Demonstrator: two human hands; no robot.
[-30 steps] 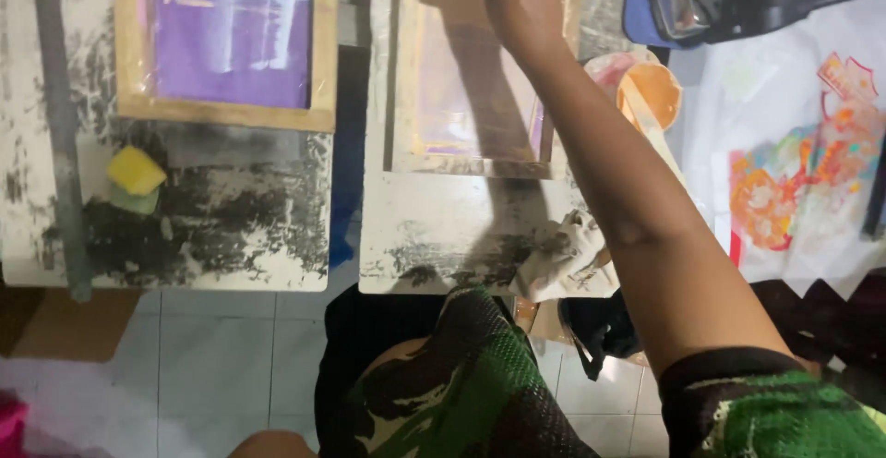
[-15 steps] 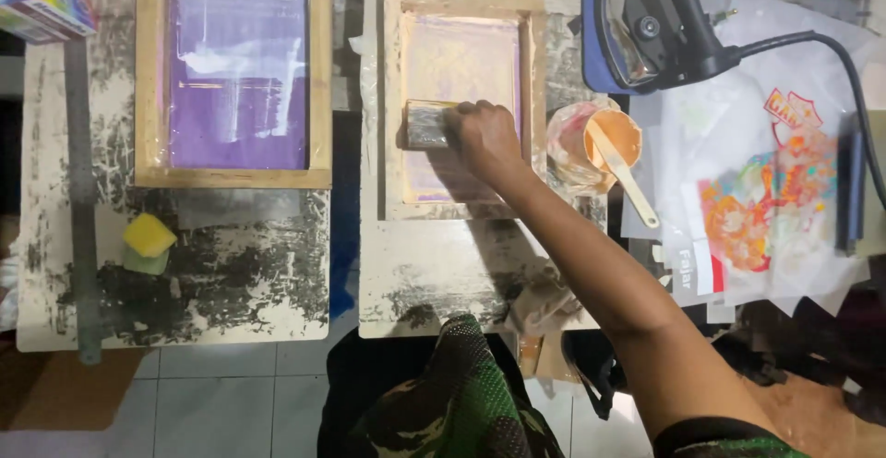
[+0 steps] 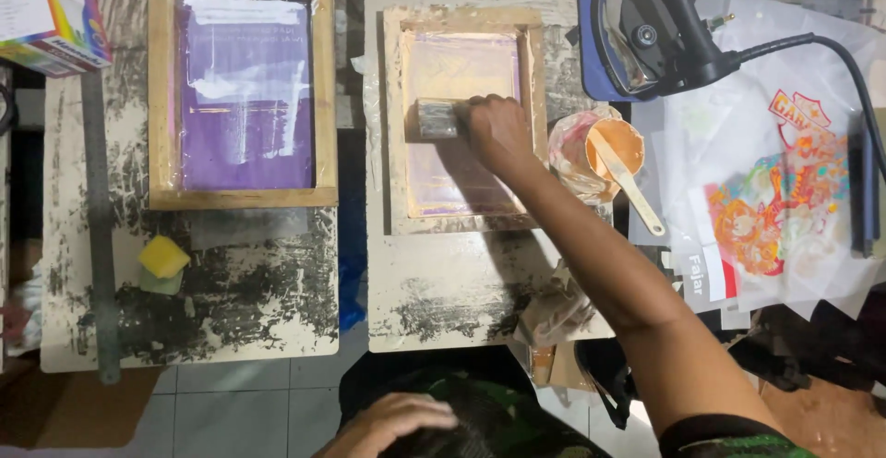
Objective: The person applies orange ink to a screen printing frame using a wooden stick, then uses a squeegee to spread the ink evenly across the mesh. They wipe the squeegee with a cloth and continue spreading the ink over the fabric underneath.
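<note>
The squeegee point(image 3: 437, 118) lay across the upper part of the small wooden screen frame point(image 3: 463, 22), which sat flat on the worn white surface point(image 3: 443, 283). The right hand point(image 3: 496, 130) had it by its right end, with the fingers curled tight around it. The tool's flat edge seemed to rest on the pale mesh inside the frame.

The left hand point(image 3: 392, 421) was down low by the person's lap. Its fingers looked loose and held nothing that could be seen.

Just to the right of the frame stood a cup of orange ink point(image 3: 616, 147) with a pale stick point(image 3: 626, 183) poking out of it. The arm reached in right past the cup. A bump from the arm could tip it, and ink would run over the surface.

No hand was holding the frame down. If the squeegee were pulled hard, the frame could slide, and the print under it could smear. A tilted squeegee could also leave thin spots.

A bigger frame with a purple screen point(image 3: 245, 98) lay well apart on the left. A yellow sponge point(image 3: 163, 257) sat below it. An iron point(image 3: 637, 38) and a bright printed sheet point(image 3: 784, 199) were on the far right.
</note>
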